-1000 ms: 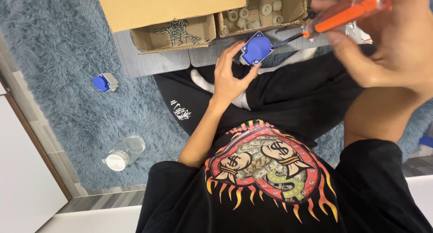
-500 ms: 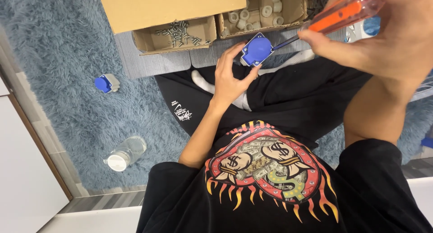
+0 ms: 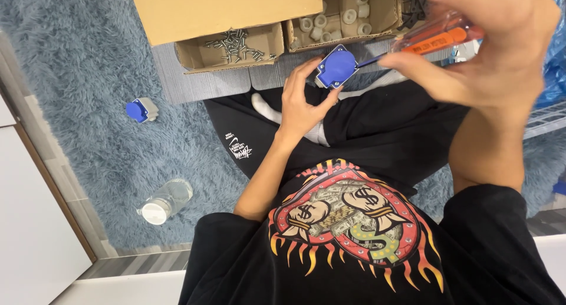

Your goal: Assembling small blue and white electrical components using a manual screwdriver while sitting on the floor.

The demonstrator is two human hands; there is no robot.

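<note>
Here the left hand [image 3: 300, 107] grips a blue socket cover [image 3: 336, 66] just below the cardboard box of screws [image 3: 236, 48]; the right hand [image 3: 489, 45] pinches an orange-handled screwdriver [image 3: 436, 41], tip touching the cover.

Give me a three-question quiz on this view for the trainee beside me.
1. True or false: the left hand holds the blue socket part.
2. Which tool does the right hand grip? A) orange-handled screwdriver B) pliers C) hammer
3. What lies in the left compartment of the cardboard box?

Key:
1. True; its fingers pinch the part's edges.
2. A; the tip points at the blue part.
3. A heap of small screws.
</note>
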